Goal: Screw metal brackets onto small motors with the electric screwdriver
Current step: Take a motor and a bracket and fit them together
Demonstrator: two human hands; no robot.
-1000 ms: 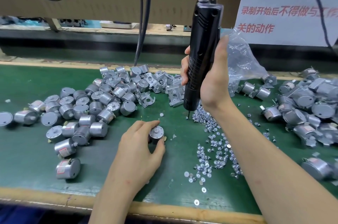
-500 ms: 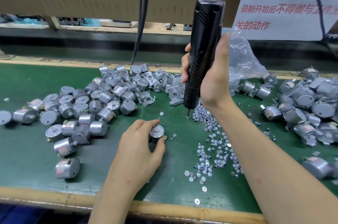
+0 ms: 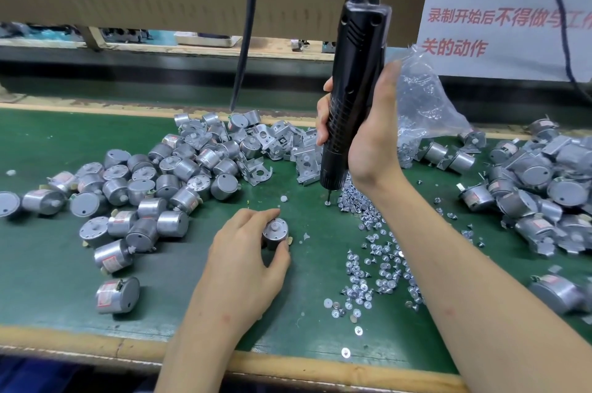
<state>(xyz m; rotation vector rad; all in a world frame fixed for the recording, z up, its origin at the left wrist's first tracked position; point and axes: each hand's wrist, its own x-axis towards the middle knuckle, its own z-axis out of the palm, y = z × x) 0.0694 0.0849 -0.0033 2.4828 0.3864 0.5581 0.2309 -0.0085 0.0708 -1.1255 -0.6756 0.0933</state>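
Left hand point(image 3: 243, 258) is seen curled round one small motor point(image 3: 275, 234), pinched between thumb and fingers, stood shaft-up on the green bench mat point(image 3: 48, 264) near the bench middle, a bit toward the front edge. No bracket is seen on this motor. Right hand point(image 3: 371, 142) is wrapped fully round the barrel of the black electric screwdriver point(image 3: 355, 88), which is hung from above and held near upright. Its bit is set down at a single screw point(image 3: 327, 202) at the back-left fringe of the loose screw scatter point(image 3: 368, 248). Whether the screw is seated on the bit cannot be told. The driver tip is well apart from the held motor, right of it and further back. Loose metal brackets point(image 3: 288, 149) are heaped toward the back edge, just left of the driver. Bare motors point(image 3: 153, 187) are piled over the left half of the bench. Toward the right edge a second pile point(image 3: 538, 181) is seen, apparently motors with brackets already fitted. A clear plastic bag point(image 3: 423, 104) lies behind the right hand. Progress is judged as mid-batch: some units look done and many bare motors are left. For the current unit, a screw is judged to be being picked up; the bracket is not yet placed and no screw is driven.
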